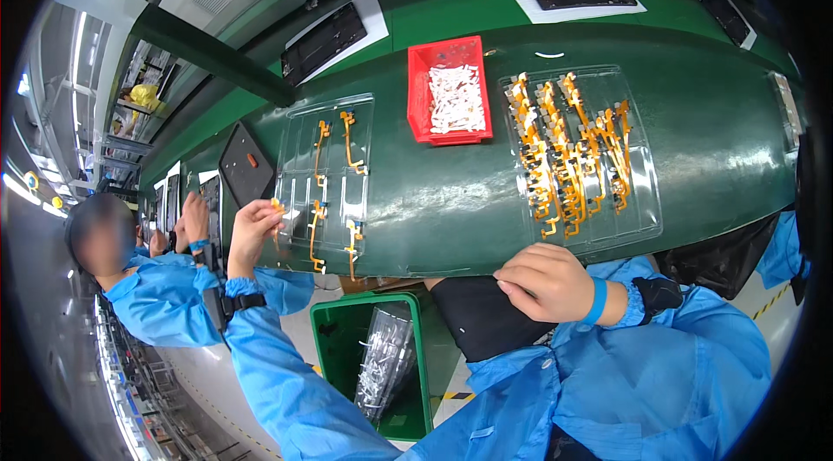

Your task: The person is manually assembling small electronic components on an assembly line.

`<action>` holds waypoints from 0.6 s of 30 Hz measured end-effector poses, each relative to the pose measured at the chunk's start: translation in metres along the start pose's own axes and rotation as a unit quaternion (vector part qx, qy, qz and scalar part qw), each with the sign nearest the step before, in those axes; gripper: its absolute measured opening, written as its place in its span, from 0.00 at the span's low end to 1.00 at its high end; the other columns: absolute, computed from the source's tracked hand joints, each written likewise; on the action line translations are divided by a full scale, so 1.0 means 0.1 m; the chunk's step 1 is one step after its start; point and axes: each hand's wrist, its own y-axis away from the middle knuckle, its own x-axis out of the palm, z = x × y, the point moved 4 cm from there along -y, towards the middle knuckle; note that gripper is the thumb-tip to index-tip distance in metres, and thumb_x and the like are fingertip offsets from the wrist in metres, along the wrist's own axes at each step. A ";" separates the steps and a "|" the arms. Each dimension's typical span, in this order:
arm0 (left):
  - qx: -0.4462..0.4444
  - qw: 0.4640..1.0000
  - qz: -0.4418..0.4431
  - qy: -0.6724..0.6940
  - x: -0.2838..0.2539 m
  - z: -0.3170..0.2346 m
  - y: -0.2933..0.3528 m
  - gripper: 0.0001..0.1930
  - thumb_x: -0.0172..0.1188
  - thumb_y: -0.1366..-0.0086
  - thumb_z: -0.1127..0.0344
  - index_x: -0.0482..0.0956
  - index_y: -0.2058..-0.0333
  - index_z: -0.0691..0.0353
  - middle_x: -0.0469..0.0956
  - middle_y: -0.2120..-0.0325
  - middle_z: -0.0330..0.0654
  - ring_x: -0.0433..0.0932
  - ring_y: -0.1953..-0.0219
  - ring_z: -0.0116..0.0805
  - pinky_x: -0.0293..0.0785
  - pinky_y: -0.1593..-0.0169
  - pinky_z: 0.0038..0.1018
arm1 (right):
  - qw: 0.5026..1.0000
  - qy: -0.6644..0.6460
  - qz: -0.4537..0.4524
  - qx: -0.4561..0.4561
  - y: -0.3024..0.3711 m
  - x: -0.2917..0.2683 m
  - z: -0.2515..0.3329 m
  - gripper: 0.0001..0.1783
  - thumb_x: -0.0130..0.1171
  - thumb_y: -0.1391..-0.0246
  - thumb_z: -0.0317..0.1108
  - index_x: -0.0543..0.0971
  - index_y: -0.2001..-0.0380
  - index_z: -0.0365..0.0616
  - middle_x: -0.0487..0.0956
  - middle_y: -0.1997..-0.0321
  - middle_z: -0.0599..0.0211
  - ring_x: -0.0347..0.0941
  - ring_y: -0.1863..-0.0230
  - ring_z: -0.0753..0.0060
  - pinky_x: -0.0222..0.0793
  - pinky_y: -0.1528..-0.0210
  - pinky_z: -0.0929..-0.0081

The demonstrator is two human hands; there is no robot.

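**Orange flex strip held at the edge of a clear tray**

From my remote seat I look down on a long dark green conveyor belt that curves across the view, its near edge running just above my lap. On it lie, from right to left, a clear plastic blister tray crowded with orange flex strips, a red rectangular plastic bin of small white parts, and a second clear plastic tray holding only a few orange strips. This sparser tray sits nearest my left side, likely so strips can be set into its slots one by one.

My left hand pinches a thin orange flex strip between fingertips, right at that tray's left edge. My right hand rests curled into a loose fist at the belt's near edge; I cannot tell if it holds anything.

A green plastic bin with clear bagged material stands below the belt, between my arms. Open belt lies between the two trays, giving room to move. A co-worker in a blue smock sits close on my left, crowding that side.
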 end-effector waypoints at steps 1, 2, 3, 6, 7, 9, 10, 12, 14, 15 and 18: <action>-0.008 1.000 0.000 -0.016 0.04 -0.02 -0.04 0.10 0.62 0.40 0.78 0.75 0.59 0.66 0.82 0.70 0.40 0.81 0.72 0.26 0.76 0.71 0.15 | 1.000 0.012 0.007 -0.003 -0.04 0.04 0.01 0.07 0.63 0.52 0.29 0.80 0.68 0.42 0.79 0.68 0.66 0.76 0.64 0.64 0.73 0.60 0.71; -0.017 0.999 0.000 -0.032 0.05 -0.02 -0.07 0.10 0.62 0.40 0.78 0.76 0.60 0.67 0.82 0.70 0.40 0.81 0.72 0.25 0.75 0.72 0.15 | 1.000 0.008 0.009 -0.005 -0.07 0.09 0.01 0.07 0.63 0.52 0.29 0.80 0.68 0.42 0.79 0.68 0.66 0.76 0.64 0.64 0.73 0.60 0.71; -0.018 0.999 -0.002 -0.032 0.05 0.00 -0.08 0.10 0.62 0.40 0.78 0.76 0.60 0.67 0.82 0.70 0.40 0.81 0.72 0.25 0.75 0.72 0.15 | 1.000 0.012 0.011 -0.008 -0.10 0.13 0.01 0.07 0.63 0.52 0.30 0.80 0.68 0.42 0.78 0.65 0.66 0.75 0.60 0.63 0.72 0.57 0.70; -0.007 0.999 -0.010 -0.053 0.04 0.02 -0.10 0.08 0.63 0.41 0.77 0.77 0.61 0.67 0.83 0.71 0.40 0.82 0.71 0.25 0.74 0.73 0.15 | 1.000 0.022 0.019 -0.008 -0.11 0.22 -0.06 0.08 0.64 0.53 0.31 0.79 0.68 0.43 0.77 0.60 0.65 0.73 0.54 0.61 0.71 0.54 0.68; -0.005 0.997 -0.021 -0.072 0.04 0.02 -0.12 0.09 0.64 0.41 0.76 0.78 0.61 0.68 0.83 0.70 0.41 0.81 0.71 0.25 0.74 0.73 0.16 | 0.999 0.029 0.024 -0.004 -0.11 0.25 -0.09 0.08 0.64 0.54 0.31 0.79 0.68 0.43 0.76 0.58 0.65 0.72 0.51 0.61 0.70 0.53 0.67; -0.004 0.995 -0.030 -0.091 0.01 0.07 -0.15 0.09 0.65 0.41 0.76 0.78 0.61 0.68 0.84 0.70 0.41 0.81 0.71 0.25 0.74 0.73 0.16 | 0.999 0.039 0.029 0.000 -0.10 0.28 -0.13 0.08 0.64 0.53 0.32 0.79 0.68 0.43 0.76 0.57 0.65 0.72 0.51 0.61 0.70 0.52 0.67; 0.007 0.994 -0.042 -0.105 -0.05 0.11 -0.18 0.11 0.65 0.42 0.76 0.78 0.60 0.69 0.84 0.69 0.42 0.81 0.70 0.24 0.74 0.72 0.16 | 0.998 0.050 0.034 0.003 -0.10 0.29 -0.14 0.08 0.64 0.53 0.32 0.78 0.69 0.43 0.76 0.57 0.65 0.72 0.50 0.61 0.70 0.52 0.66; 0.017 0.991 -0.051 -0.121 -0.03 0.12 -0.19 0.12 0.66 0.43 0.77 0.78 0.59 0.69 0.84 0.68 0.42 0.81 0.69 0.23 0.74 0.71 0.16 | 0.998 0.059 0.035 0.001 -0.11 0.30 -0.13 0.08 0.64 0.53 0.33 0.78 0.69 0.44 0.76 0.57 0.65 0.72 0.50 0.61 0.69 0.52 0.67; 0.052 0.989 -0.073 -0.113 0.09 0.04 -0.16 0.14 0.67 0.45 0.78 0.79 0.58 0.70 0.83 0.66 0.43 0.80 0.68 0.22 0.74 0.67 0.16 | 0.997 0.068 0.035 0.000 -0.10 0.31 -0.13 0.08 0.63 0.53 0.33 0.78 0.69 0.44 0.76 0.57 0.66 0.72 0.50 0.62 0.69 0.52 0.67; 0.052 0.990 -0.073 -0.113 0.06 0.10 -0.17 0.14 0.67 0.45 0.78 0.79 0.58 0.70 0.83 0.66 0.43 0.80 0.68 0.22 0.74 0.67 0.16 | 0.997 0.072 0.036 -0.002 -0.10 0.31 -0.14 0.08 0.63 0.53 0.34 0.78 0.69 0.44 0.76 0.57 0.66 0.72 0.51 0.62 0.69 0.52 0.68; 0.101 0.986 -0.091 -0.092 -0.03 0.20 -0.16 0.15 0.67 0.45 0.79 0.79 0.58 0.71 0.82 0.67 0.41 0.79 0.67 0.23 0.72 0.63 0.15 | 0.997 0.073 0.038 -0.006 -0.07 0.32 -0.15 0.08 0.63 0.53 0.34 0.78 0.69 0.44 0.76 0.56 0.66 0.71 0.51 0.63 0.69 0.52 0.68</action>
